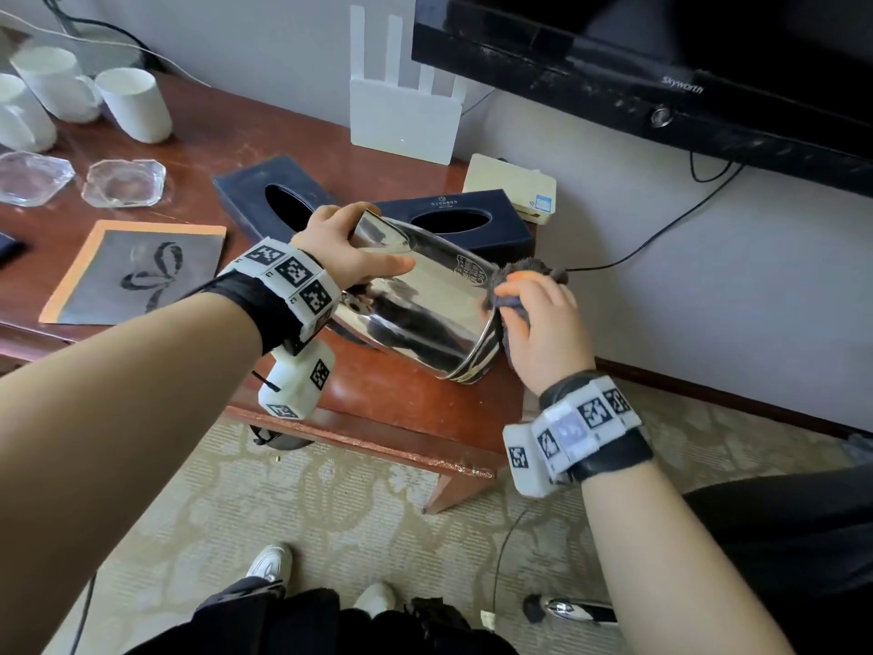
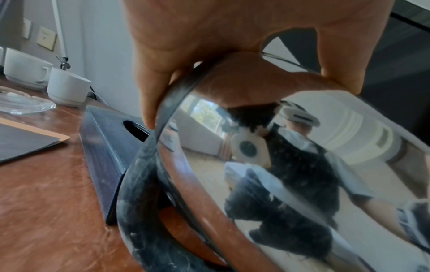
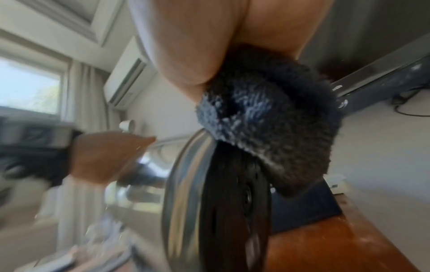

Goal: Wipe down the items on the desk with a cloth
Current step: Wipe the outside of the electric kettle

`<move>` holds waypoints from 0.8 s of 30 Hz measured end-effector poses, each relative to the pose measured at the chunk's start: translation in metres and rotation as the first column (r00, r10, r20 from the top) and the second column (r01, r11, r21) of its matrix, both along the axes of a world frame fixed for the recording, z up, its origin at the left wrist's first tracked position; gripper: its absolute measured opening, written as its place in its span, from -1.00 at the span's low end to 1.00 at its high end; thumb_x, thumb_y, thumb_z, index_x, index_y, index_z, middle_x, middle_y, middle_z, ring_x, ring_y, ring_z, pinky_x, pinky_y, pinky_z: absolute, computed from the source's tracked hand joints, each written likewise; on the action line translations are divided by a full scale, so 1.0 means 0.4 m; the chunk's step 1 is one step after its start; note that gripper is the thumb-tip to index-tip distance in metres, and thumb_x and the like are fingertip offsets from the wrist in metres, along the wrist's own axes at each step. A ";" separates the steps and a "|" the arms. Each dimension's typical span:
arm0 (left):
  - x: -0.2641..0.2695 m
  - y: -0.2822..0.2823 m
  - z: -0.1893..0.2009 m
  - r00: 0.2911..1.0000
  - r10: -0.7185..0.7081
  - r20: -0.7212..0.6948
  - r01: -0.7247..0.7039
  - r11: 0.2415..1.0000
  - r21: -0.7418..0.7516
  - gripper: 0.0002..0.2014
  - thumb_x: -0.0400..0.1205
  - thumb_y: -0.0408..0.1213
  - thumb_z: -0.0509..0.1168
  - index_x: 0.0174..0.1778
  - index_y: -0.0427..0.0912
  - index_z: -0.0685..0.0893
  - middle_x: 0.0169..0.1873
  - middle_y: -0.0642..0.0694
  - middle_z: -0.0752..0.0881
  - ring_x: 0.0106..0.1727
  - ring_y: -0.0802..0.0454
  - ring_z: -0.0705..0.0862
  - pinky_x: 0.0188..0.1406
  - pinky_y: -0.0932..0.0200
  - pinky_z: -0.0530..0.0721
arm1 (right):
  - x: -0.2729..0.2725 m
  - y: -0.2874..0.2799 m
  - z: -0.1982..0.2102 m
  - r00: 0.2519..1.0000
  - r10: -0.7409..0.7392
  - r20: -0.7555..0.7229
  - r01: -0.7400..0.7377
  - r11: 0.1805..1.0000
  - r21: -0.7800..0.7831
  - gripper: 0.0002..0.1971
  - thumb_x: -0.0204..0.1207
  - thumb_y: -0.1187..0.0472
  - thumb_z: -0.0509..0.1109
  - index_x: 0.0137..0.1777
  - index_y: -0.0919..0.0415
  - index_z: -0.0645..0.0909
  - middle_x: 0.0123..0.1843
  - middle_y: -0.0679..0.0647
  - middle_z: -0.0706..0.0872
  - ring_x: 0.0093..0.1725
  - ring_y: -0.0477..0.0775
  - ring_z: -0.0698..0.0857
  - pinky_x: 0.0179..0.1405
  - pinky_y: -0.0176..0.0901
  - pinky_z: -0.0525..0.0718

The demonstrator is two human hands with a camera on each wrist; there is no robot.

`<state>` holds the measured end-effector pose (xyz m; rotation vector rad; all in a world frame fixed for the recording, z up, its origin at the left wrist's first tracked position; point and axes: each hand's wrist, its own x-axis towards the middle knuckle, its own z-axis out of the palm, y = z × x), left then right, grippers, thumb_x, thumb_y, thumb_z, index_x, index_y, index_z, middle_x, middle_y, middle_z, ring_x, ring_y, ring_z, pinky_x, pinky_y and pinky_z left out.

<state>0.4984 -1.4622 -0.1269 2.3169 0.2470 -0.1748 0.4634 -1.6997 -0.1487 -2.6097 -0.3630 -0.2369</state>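
Presently we find the steel kettle [image 1: 425,300] tipped on its side over the desk's [image 1: 401,408] front right corner, our left hand [image 1: 340,248] clamped on its rim. Our right hand [image 1: 538,319], fingers bunched round the dark cloth [image 1: 529,269], rubs the base edge. Next, we judge, rotate it to unwiped metal.

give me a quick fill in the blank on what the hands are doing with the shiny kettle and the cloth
1. The left hand holds the tilted steel kettle at its ____ end.
2. The right hand presses a dark ____ against the kettle's base end.
3. Behind the kettle two dark tissue boxes lie on the ____.

Missing words: top; cloth; desk
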 end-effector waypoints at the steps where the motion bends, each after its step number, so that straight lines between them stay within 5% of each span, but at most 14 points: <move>1: 0.003 -0.001 0.001 1.000 -0.002 -0.005 0.002 1.000 0.011 -0.11 0.35 0.27 0.41 0.57 0.11 0.24 0.51 0.02 0.26 0.45 -0.08 0.40 0.46 -0.05 0.41 | -0.029 -0.011 -0.013 0.999 0.039 0.023 -0.039 0.999 0.000 -0.77 0.57 0.35 0.28 0.17 0.23 0.65 0.33 0.07 0.58 0.32 0.10 0.47 0.25 -0.19 0.41; 5: 0.009 -0.007 0.007 1.000 0.025 -0.012 -0.024 0.997 0.080 -0.04 0.34 0.38 0.34 0.60 0.05 0.18 0.54 -0.05 0.24 0.50 -0.15 0.35 0.49 -0.10 0.34 | -0.111 -0.060 -0.083 0.991 0.132 -0.027 -0.130 0.990 0.063 -0.79 0.51 0.38 0.36 0.08 0.17 0.70 0.20 0.00 0.66 0.18 0.06 0.63 0.06 -0.30 0.48; 10: -0.006 -0.010 0.012 0.998 0.024 -0.057 -0.016 0.991 0.132 -0.01 0.33 0.41 0.31 0.60 0.03 0.14 0.53 -0.10 0.23 0.49 -0.20 0.35 0.48 -0.15 0.35 | -0.109 -0.089 -0.115 0.943 -0.144 -0.300 0.210 0.957 0.201 -0.59 0.60 0.27 0.27 0.44 0.04 0.41 0.34 -0.09 0.59 0.31 -0.01 0.57 0.09 -0.32 0.40; 13: -0.017 -0.013 0.019 0.997 0.009 -0.083 0.002 0.993 0.120 -0.02 0.32 0.27 0.43 0.59 0.08 0.12 0.50 -0.10 0.23 0.45 -0.17 0.38 0.40 -0.06 0.40 | -0.085 -0.053 -0.105 0.915 -0.078 -0.396 0.133 0.985 0.113 -0.49 0.63 0.22 0.23 0.56 -0.02 0.26 0.45 -0.07 0.53 0.35 0.01 0.55 0.15 -0.23 0.46; 17: -0.031 0.011 0.024 0.992 -0.015 -0.122 0.032 0.991 0.134 0.06 0.29 0.17 0.51 0.61 0.15 0.01 0.50 -0.12 0.27 0.41 -0.15 0.44 0.39 -0.04 0.43 | -0.054 -0.013 -0.062 0.928 -0.097 -0.360 0.108 0.994 0.011 -0.64 0.61 0.18 0.22 0.40 0.04 0.40 0.24 0.01 0.69 0.19 0.14 0.66 0.01 -0.15 0.57; 21: -0.048 0.043 0.002 0.986 0.071 -0.151 -0.067 0.997 0.029 0.01 0.33 0.35 0.35 0.62 0.09 0.05 0.51 -0.06 0.39 0.43 -0.14 0.47 0.45 -0.01 0.39 | -0.039 -0.009 -0.007 0.925 -0.056 -0.376 0.020 0.995 -0.100 -0.61 0.60 0.19 0.21 0.43 0.05 0.39 0.34 -0.02 0.64 0.27 0.13 0.61 0.12 -0.11 0.53; 24: -0.071 0.057 -0.042 0.971 0.081 -0.227 -0.072 0.996 0.047 0.11 0.21 0.53 0.21 0.62 0.06 0.06 0.52 -0.12 0.38 0.45 -0.18 0.45 0.49 -0.09 0.36 | -0.028 -0.007 -0.017 0.878 0.021 -0.478 -0.039 0.999 -0.029 -0.59 0.59 0.22 0.23 0.44 0.07 0.42 0.33 0.04 0.65 0.26 0.09 0.61 0.17 -0.12 0.52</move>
